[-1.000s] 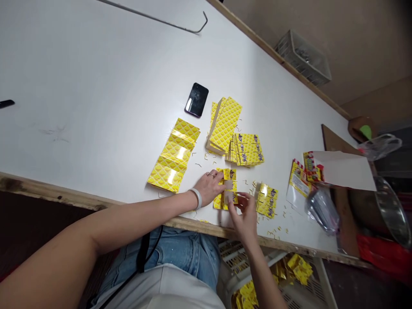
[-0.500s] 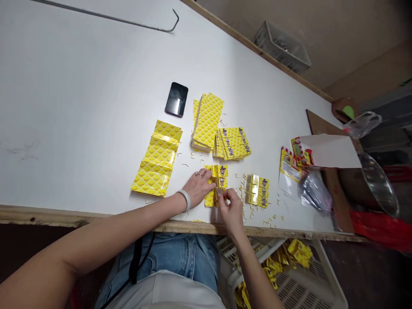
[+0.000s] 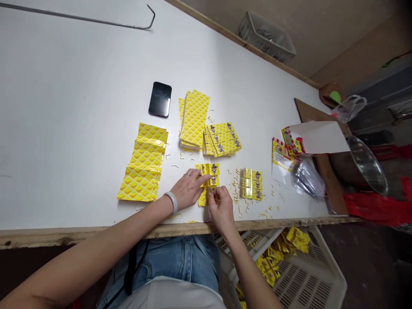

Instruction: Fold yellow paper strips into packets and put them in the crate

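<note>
We count two hands (image 3: 222, 209) at lower centre, one phone (image 3: 160, 99) left of upper centre, one hooked rod (image 3: 80, 18) upper left, one metal bowl (image 3: 370, 166) at right; scattered slivers (image 3: 236, 193) we cannot number.

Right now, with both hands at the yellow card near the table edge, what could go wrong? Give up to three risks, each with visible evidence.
1. The yellow card might crease or tear, since the left hand and right hand both work closely on it.
2. Loose scraps lie beside it and could get caught underneath.
3. Scraps near the table edge could drop into the crate below.
</note>
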`<move>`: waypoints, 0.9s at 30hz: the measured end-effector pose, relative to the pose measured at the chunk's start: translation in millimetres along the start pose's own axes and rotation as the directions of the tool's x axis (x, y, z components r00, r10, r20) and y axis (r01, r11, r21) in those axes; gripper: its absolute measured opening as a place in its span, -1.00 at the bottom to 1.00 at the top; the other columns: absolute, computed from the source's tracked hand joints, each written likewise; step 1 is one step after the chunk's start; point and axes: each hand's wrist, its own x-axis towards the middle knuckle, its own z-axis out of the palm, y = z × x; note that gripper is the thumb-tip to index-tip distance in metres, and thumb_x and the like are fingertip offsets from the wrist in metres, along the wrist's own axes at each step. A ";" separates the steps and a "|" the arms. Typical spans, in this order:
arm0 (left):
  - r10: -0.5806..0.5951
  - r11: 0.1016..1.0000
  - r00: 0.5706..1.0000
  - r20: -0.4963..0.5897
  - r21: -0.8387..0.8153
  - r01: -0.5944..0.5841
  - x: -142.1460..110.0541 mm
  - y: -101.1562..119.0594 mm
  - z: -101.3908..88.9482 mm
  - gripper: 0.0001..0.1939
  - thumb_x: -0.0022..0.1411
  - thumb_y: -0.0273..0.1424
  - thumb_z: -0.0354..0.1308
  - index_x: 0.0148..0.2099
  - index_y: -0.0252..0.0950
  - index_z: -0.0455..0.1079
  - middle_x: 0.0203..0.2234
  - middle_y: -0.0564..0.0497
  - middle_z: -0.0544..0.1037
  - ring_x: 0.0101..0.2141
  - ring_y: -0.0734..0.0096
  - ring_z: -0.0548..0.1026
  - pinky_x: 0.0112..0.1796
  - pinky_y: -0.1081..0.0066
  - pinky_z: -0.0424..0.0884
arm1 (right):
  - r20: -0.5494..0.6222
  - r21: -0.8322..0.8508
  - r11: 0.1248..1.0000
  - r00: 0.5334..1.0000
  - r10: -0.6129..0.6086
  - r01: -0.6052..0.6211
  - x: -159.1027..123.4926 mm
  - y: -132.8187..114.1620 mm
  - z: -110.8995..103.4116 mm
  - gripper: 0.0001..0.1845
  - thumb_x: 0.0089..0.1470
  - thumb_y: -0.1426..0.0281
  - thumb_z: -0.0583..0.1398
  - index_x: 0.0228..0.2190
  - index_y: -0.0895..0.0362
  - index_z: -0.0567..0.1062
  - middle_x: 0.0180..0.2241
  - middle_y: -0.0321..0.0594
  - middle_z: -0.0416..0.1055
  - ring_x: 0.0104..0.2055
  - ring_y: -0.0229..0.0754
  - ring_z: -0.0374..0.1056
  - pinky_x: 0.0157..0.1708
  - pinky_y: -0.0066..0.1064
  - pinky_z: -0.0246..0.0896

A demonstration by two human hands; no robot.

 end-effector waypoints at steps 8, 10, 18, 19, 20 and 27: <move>-0.059 0.995 0.995 -0.078 -0.079 0.053 -0.5 3.4 1.4 -0.69 0.14 -0.42 0.07 -0.04 -0.33 0.32 -0.01 -0.21 0.13 0.00 0.08 0.21 0.03 0.10 0.26 | -0.016 -0.010 1.000 1.000 0.000 0.000 0.5 1.4 2.2 -0.84 0.08 0.45 0.03 -0.54 0.11 0.25 -0.45 -0.29 0.18 -0.43 -0.23 0.16 -0.41 -0.42 0.05; -0.125 0.983 0.985 -0.121 -0.152 0.106 2.2 3.5 -1.1 -0.69 0.17 -0.42 0.04 -0.01 -0.31 0.30 0.03 -0.19 0.07 -0.05 0.18 0.28 0.02 0.13 0.29 | -0.018 -0.003 1.000 1.000 -0.007 0.007 0.1 1.7 2.3 -0.84 0.08 0.46 0.03 -0.53 0.11 0.24 -0.46 -0.29 0.18 -0.44 -0.23 0.16 -0.42 -0.41 0.04; -0.185 0.967 0.979 -0.087 -0.192 0.165 10.2 1.1 -0.9 -0.74 0.15 -0.41 0.09 -0.08 -0.20 0.36 0.02 -0.09 0.05 -0.13 0.27 0.32 0.00 0.12 0.32 | -0.009 0.057 0.998 1.000 0.025 -0.025 2.9 5.1 -0.5 -0.78 0.12 0.45 0.03 -0.56 0.10 0.22 -0.49 -0.29 0.19 -0.45 -0.23 0.16 -0.46 -0.42 0.01; -0.191 0.965 0.979 -0.075 -0.196 0.174 10.0 1.7 -0.9 -0.71 0.14 -0.41 0.10 -0.05 -0.19 0.34 0.03 -0.10 0.05 -0.12 0.26 0.32 0.01 0.12 0.32 | 0.000 0.064 0.998 1.000 0.030 -0.029 3.2 5.2 -1.3 -0.77 0.11 0.46 0.03 -0.57 0.10 0.22 -0.49 -0.29 0.20 -0.45 -0.23 0.16 -0.47 -0.42 0.01; -0.199 0.963 0.978 -0.060 -0.197 0.184 9.9 2.5 -1.1 -0.67 0.13 -0.42 0.10 -0.02 -0.19 0.31 0.03 -0.10 0.04 -0.11 0.24 0.31 0.01 0.11 0.31 | 0.007 0.062 0.998 1.000 0.030 -0.030 3.4 5.0 -2.0 -0.78 0.10 0.48 0.04 -0.57 0.10 0.23 -0.49 -0.29 0.20 -0.45 -0.23 0.17 -0.47 -0.43 0.01; -0.213 0.965 0.977 -0.005 -0.160 0.209 11.2 7.5 -3.8 -0.47 0.10 -0.43 0.11 0.14 -0.22 0.17 0.08 -0.15 0.01 -0.07 0.22 0.30 0.05 0.10 0.28 | 0.048 -0.001 1.000 0.999 0.021 -0.021 2.2 1.3 -3.7 -0.85 0.05 0.56 0.04 -0.50 0.10 0.28 -0.41 -0.26 0.23 -0.37 -0.19 0.23 -0.37 -0.38 0.13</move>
